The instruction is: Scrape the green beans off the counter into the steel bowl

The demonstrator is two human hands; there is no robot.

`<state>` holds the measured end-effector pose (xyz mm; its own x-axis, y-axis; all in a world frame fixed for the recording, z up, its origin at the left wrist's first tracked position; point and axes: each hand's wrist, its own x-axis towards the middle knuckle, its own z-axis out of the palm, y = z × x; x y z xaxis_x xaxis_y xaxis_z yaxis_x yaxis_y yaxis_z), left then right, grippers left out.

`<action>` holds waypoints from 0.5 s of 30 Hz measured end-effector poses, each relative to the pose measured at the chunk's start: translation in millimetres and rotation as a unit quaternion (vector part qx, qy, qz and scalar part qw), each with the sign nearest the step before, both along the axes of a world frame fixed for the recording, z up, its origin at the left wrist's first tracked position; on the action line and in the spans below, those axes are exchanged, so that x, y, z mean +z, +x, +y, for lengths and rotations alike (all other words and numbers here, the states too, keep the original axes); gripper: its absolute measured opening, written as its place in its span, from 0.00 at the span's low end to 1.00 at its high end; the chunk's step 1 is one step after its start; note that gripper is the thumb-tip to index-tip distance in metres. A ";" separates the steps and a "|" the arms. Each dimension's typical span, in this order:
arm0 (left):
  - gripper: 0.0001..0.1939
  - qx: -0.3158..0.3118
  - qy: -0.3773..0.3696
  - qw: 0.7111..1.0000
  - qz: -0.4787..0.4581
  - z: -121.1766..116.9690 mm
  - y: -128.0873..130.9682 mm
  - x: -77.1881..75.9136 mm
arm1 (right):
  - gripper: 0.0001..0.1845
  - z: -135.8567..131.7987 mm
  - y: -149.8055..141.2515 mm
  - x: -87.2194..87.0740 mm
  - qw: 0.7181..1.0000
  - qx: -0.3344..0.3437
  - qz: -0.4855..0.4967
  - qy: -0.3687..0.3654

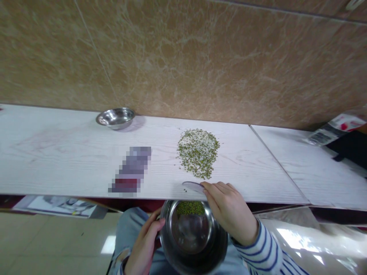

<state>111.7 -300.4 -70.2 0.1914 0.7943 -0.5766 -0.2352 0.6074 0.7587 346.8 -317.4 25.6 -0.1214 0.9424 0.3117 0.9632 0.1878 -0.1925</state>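
Observation:
My left hand (pixel 147 238) grips the rim of a deep stainless-steel bowl (pixel 190 263) at its left side. The bowl is tilted in my lap just under the table edge, with green beans (pixel 190 207) gathered at its far side. My right hand (pixel 229 210) is closed on a thin, see-through curved scraper (pixel 192 186), whose exact kind is unclear. The scraper touches or hovers just over the tabletop near the front edge, beside a couple of loose beans. Beyond it lies a spread pile of green beans mixed with white grains (pixel 198 152).
A small shallow metal bowl (pixel 116 118) stands by the wall at the back left. On the white table (pixel 57 160) lies a blurred-out flat object (pixel 132 170). A clear packet (pixel 334 128) and a black item (pixel 351 147) sit at the far right.

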 end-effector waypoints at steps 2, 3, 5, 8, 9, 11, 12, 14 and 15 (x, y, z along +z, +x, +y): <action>0.22 0.005 -0.005 1.000 -0.013 -0.4 -3.0 -0.3 | 0.12 0.1 -2.9 2.1 1.000 0.008 -0.001 -0.009; 0.22 0.007 -0.007 1.000 -0.015 -0.6 -4.4 -0.6 | 0.12 -0.1 -3.9 2.7 1.000 0.012 -0.001 -0.012; 0.23 0.017 -0.007 1.000 -0.017 -0.8 -7.3 -1.3 | 0.12 -1.0 -5.1 3.0 1.000 0.019 0.003 -0.016; 0.23 0.024 -0.010 1.000 -0.015 -0.8 -11.0 -1.8 | 0.12 -3.6 -5.9 1.9 0.999 0.025 0.014 -0.019; 0.23 0.024 -0.009 1.000 -0.012 -0.9 -12.1 -1.7 | 0.12 -4.9 -6.1 1.5 0.999 0.027 0.016 -0.020; 0.22 0.026 -0.006 1.000 -0.007 -1.0 -13.8 -1.2 | 0.12 -7.8 -6.6 0.9 0.999 0.031 0.021 -0.021; 0.22 0.029 -0.005 1.000 -0.004 -1.0 -14.4 -0.9 | 0.12 -9.5 -6.8 0.9 0.999 0.034 0.024 -0.023; 0.21 0.031 -0.001 1.000 0.002 -1.0 -15.1 -0.4 | 0.12 -13.1 -7.2 1.5 0.998 0.039 0.030 -0.030; 0.21 0.030 0.000 1.000 0.004 -0.8 -15.2 -0.3 | 0.12 -15.0 -7.1 2.1 0.998 0.040 0.033 -0.034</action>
<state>96.5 -301.2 -70.5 0.1390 0.8040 -0.5782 -0.2650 0.5928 0.7605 339.7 -332.4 27.7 -0.1786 0.9495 0.2580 0.9303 0.2483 -0.2700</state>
